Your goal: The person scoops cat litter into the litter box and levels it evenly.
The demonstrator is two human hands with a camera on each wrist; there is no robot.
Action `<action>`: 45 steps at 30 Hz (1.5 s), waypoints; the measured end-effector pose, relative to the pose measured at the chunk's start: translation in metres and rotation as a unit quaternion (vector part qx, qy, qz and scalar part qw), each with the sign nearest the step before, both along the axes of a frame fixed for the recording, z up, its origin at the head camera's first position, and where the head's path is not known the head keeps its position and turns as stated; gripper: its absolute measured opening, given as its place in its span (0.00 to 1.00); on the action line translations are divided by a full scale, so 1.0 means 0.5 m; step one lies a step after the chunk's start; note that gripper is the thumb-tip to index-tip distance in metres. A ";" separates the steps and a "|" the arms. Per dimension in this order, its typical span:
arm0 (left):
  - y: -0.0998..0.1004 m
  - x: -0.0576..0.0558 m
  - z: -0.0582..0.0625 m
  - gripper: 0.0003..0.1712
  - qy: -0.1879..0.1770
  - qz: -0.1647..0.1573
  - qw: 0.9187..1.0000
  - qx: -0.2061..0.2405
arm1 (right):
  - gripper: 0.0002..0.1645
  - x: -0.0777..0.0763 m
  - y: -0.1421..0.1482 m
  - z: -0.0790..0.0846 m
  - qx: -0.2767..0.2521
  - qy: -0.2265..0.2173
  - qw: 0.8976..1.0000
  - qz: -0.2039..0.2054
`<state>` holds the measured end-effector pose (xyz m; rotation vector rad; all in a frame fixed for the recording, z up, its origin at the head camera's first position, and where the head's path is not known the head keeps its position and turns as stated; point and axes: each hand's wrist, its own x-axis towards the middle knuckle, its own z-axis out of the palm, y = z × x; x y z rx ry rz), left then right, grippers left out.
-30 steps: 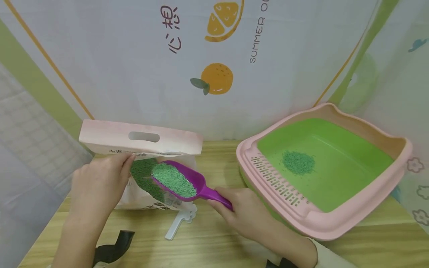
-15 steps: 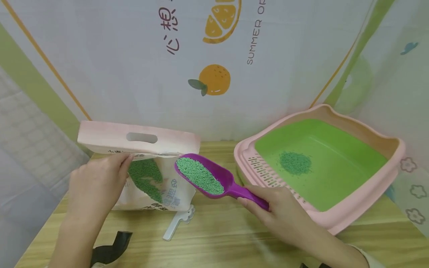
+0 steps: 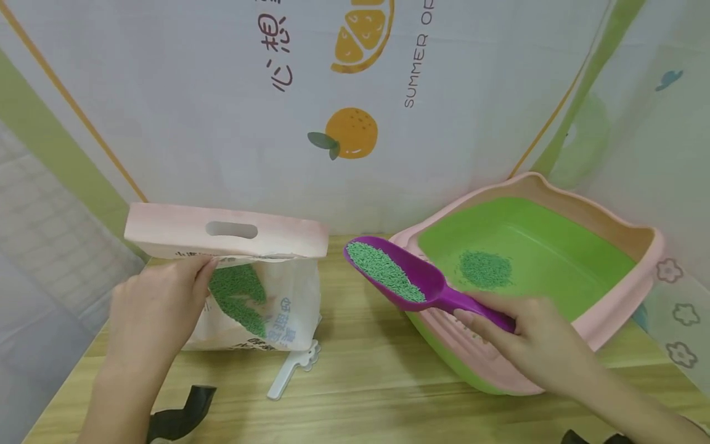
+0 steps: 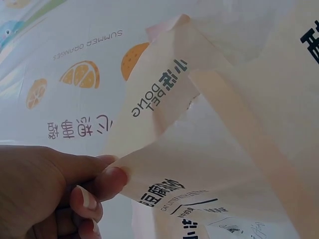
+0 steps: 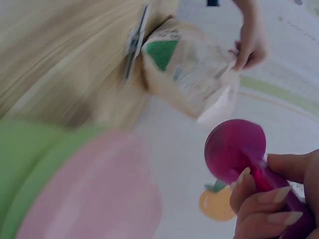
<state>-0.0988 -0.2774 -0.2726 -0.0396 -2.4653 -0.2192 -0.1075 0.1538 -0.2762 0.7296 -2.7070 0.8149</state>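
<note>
My left hand (image 3: 158,302) pinches the torn top edge of a cat litter bag (image 3: 299,290) between thumb and fingers. "CAT LITTER" is printed on the bag (image 4: 169,169) in the left wrist view. Green pellets show through the bag's window. The right hand (image 3: 540,339) grips the handle of a purple scoop (image 3: 435,287), its fingers curled round it. Green litter pellets (image 3: 383,268) fill most of the scoop, which overlaps the near left corner of a green litter box with a pink rim (image 3: 610,314). A small patch of pellets (image 3: 485,269) lies on the box floor.
A small white tool with a scalloped head (image 3: 291,370) lies on the wooden table (image 3: 355,382) before the bag. Behind stands a white curtain with printed oranges (image 3: 352,132). A black curved piece (image 3: 188,410) shows by the left forearm.
The right hand has carried the loaded scoop from the bag's opening to the right, up to the litter box. My left hand keeps its hold on the bag edge.
</note>
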 end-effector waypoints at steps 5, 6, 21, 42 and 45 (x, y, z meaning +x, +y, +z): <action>0.001 -0.002 -0.002 0.06 0.006 -0.003 1.000 -0.004 | 0.13 -0.016 0.049 0.015 0.023 -0.044 0.998 -0.037; 0.001 -0.003 -0.002 0.07 0.006 -0.003 1.000 -0.004 | 0.11 -0.021 0.058 0.017 0.028 -0.050 0.997 -0.043; 0.000 -0.003 0.003 0.14 -0.004 0.003 1.000 -0.003 | 0.14 -0.099 0.200 0.010 0.092 -0.051 0.989 -0.103; 0.000 -0.006 -0.005 0.09 0.006 -0.009 1.000 -0.009 | 0.15 -0.219 0.335 0.023 0.183 -0.038 0.978 -0.092; 0.000 -0.007 -0.005 0.08 0.003 -0.009 1.000 -0.009 | 0.17 -0.232 0.345 0.029 0.187 -0.045 0.977 -0.089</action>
